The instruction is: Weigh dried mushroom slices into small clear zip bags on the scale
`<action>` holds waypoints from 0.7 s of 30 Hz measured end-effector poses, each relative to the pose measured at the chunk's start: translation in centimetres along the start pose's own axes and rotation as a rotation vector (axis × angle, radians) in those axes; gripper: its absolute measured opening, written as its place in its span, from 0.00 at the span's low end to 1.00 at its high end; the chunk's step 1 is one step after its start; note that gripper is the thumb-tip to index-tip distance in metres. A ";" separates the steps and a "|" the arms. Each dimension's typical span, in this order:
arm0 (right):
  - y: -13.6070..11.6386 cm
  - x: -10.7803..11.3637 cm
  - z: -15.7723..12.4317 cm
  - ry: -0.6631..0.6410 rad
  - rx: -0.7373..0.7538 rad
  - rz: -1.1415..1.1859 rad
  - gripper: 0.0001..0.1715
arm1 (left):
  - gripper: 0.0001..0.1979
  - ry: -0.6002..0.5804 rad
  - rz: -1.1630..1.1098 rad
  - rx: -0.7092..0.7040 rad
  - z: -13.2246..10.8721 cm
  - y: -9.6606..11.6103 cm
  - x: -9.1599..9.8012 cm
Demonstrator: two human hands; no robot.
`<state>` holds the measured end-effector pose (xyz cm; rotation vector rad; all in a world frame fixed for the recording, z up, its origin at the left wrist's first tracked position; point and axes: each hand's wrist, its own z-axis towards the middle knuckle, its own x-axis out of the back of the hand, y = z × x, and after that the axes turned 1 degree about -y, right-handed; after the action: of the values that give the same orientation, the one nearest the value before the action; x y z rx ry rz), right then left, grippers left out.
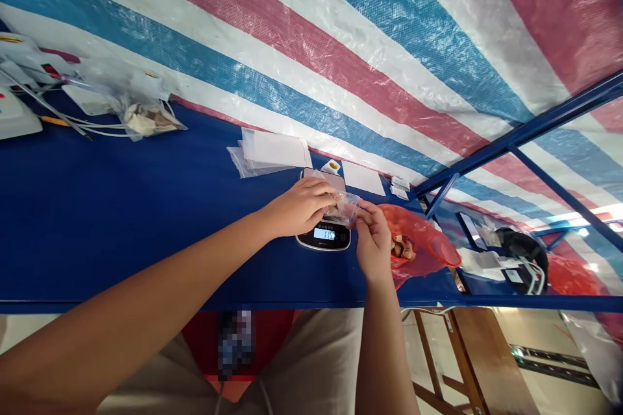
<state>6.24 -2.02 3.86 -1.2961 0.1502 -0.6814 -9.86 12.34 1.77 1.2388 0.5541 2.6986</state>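
Note:
A small clear plastic bag with pale pieces in it lies over a digital kitchen scale, whose lit display seems to show 115. My left hand reaches in from the left, its fingers curled on the bag's left part. At the other end, my right hand pinches the bag's edge between thumb and fingers. Just right of that hand sits an open red plastic bag with brownish-white dried pieces inside. The scale's plate is largely covered by my hands and the clear bag.
Flat clear bags and a white sheet lie behind the scale on the blue table. A filled clear bag, cables and white devices sit at the far left. Blue metal bars frame the right side; a striped tarp hangs behind.

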 end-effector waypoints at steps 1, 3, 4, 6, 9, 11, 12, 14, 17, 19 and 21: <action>-0.2 0.1 0.0 -0.016 0.022 -0.026 0.18 | 0.18 0.005 -0.027 -0.002 0.1 0.0 0.0; -0.4 0.2 0.0 -0.041 0.070 -0.074 0.16 | 0.17 0.007 -0.080 -0.005 0.2 0.0 0.0; -0.5 0.2 0.0 -0.060 0.083 -0.081 0.16 | 0.17 0.008 -0.103 -0.003 0.2 0.0 0.0; -0.5 0.4 0.2 -0.122 0.084 -0.062 0.17 | 0.17 0.009 -0.142 0.009 0.2 -0.1 -0.1; -0.3 0.7 0.6 -0.204 0.083 -0.099 0.23 | 0.17 0.017 -0.182 0.015 0.2 -0.2 -0.3; -0.4 0.9 0.9 -0.237 0.107 -0.233 0.25 | 0.16 0.021 -0.186 0.007 0.1 -0.3 -0.3; -0.5 1.1 1.0 -0.251 0.128 -0.311 0.26 | 0.16 0.021 -0.181 0.003 0.1 -0.3 -0.3; -0.8 1.4 1.2 -0.278 0.183 -0.459 0.28 | 0.15 0.018 -0.171 0.000 0.1 -0.3 -0.1; -1.1 1.7 1.4 -0.312 0.265 -0.657 0.29 | 0.14 0.010 -0.178 0.008 0.1 -0.2 0.1; -1.1 1.9 1.4 -0.309 0.283 -0.759 0.29 | 0.14 -0.002 -0.188 0.022 0.2 -0.2 0.3; -1.0 2.1 1.4 -0.275 0.271 -0.808 0.28 | 0.13 -0.010 -0.192 0.036 0.2 -0.2 0.4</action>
<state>8.21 -2.12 5.71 -1.1523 -0.7053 -1.1435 -10.00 12.67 2.06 1.1431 0.6858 2.5331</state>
